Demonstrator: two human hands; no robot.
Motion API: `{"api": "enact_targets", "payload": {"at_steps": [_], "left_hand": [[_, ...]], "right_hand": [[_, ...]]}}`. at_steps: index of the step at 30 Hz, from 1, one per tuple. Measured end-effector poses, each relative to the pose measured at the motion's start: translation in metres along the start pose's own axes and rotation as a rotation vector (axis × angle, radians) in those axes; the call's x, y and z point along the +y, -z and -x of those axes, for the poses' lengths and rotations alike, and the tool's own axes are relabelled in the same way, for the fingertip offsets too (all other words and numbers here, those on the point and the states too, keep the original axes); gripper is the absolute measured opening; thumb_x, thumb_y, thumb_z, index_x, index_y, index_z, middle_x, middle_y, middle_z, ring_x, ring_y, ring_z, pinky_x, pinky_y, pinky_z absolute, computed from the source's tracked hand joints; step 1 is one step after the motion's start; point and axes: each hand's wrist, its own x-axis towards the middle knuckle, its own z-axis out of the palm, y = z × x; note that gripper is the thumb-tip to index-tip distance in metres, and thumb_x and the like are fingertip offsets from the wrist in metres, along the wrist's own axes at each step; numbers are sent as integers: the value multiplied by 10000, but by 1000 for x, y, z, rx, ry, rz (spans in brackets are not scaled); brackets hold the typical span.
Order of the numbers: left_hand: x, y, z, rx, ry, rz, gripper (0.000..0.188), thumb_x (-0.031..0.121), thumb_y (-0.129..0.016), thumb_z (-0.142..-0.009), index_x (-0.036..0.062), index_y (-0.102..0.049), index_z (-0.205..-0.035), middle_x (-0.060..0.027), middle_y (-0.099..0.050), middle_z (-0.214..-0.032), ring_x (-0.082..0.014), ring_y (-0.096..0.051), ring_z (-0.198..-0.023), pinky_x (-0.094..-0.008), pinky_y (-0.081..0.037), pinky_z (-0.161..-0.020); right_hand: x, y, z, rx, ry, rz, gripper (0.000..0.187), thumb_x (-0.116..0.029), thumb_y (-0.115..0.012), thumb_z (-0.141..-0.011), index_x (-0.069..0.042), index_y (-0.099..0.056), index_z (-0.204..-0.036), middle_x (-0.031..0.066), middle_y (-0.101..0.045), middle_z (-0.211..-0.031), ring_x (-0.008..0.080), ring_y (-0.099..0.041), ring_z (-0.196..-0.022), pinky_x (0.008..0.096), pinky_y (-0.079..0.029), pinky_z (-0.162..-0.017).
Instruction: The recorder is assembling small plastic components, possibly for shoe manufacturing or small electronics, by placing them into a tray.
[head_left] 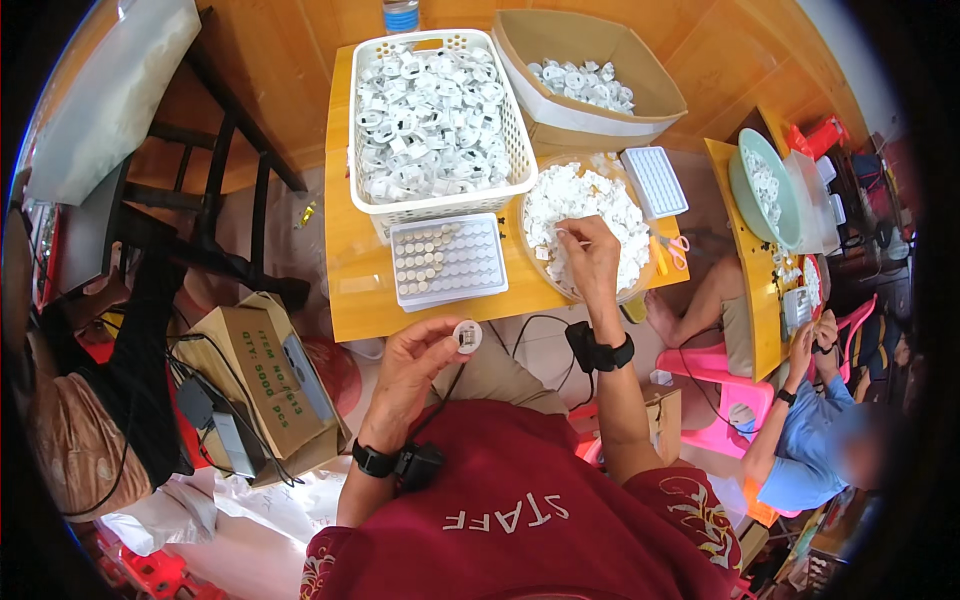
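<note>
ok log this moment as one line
left hand: holds small round white part | right hand: reaching into round bowl of white pieces | grid tray: partly filled

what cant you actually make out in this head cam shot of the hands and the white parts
- Head view: fingertips of the right hand are sunk among small white pieces in the round bowl; what they pinch is hidden.
- Small round part in the left hand: too small to read its detail.
- Tray of slots: how the filled slots differ from the others is too fine to tell.
- Bottle: cut off by the top edge.

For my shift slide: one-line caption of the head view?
Left hand holds a round white part; right hand reaches into the bowl.
</note>
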Motion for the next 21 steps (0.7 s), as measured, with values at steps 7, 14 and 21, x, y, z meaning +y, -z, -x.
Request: {"api": "enact_targets", "payload": {"at_steps": [7,14,21], "left_hand": [[-1,-1,1,14,14,2,237,60,-562,-835,-11,-564,-1061,-106,-609,-982,-161,-599,-847,-287,-508,-753],[-1,-1,2,22,16,7,241,63,-570,-832,-10,-565,-1061,-101,-612,-974,-158,-604,-826,-273,-508,-741],[1,0,4,27,22,25,249,64,-576,-830,-6,-565,-1069,-95,-611,-983,-147,-599,-839,-255,-500,-742]], "right_hand": [[-8,12,6,-112,-505,-624,108,-64,-602,-797,-25,-642,-889,44,-608,-706,99,-582,-565,184,-448,-497],[-27,19,15,-241,-625,-1034,177,-58,-586,-810,1,-596,-978,71,-633,-738,130,-619,-617,209,-499,-543],[-42,19,27,-332,-468,-968,220,-42,-598,-798,7,-595,-1012,84,-635,-840,119,-608,-667,188,-449,-554]]}}
